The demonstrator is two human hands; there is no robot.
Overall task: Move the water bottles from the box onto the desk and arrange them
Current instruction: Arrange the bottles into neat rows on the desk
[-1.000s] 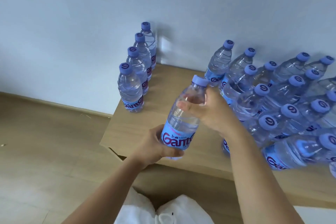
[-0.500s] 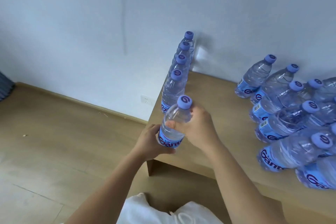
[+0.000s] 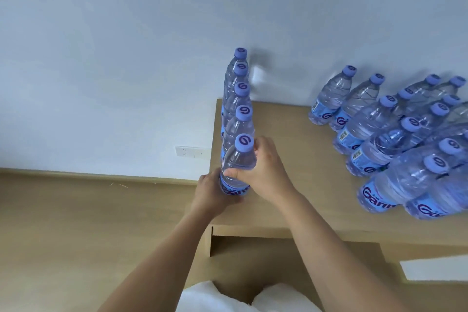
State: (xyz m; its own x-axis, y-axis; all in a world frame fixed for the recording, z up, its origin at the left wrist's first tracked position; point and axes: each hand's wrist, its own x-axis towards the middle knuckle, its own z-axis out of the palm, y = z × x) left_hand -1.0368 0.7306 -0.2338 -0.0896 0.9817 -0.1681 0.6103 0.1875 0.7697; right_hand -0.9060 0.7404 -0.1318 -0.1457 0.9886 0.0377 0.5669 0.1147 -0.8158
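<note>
A clear water bottle (image 3: 238, 159) with a purple cap and blue label stands upright at the front of a single-file row of bottles (image 3: 236, 99) along the left edge of the wooden desk (image 3: 283, 129). My left hand (image 3: 211, 191) wraps its base from the left. My right hand (image 3: 266, 167) grips its shoulder from the right. A large cluster of the same bottles (image 3: 395, 134) stands on the right side of the desk. No box is in view.
A white wall rises behind the desk, with a wall socket (image 3: 192, 152) to the left of it. Wooden floor (image 3: 76, 223) lies to the left. White cloth (image 3: 228, 299) shows at the bottom edge, and a white surface (image 3: 435, 268) at the lower right.
Both hands carried the bottle left across the desk and lowered it at the front of the left row. My view swung left, so the cluster slid toward the right edge.
</note>
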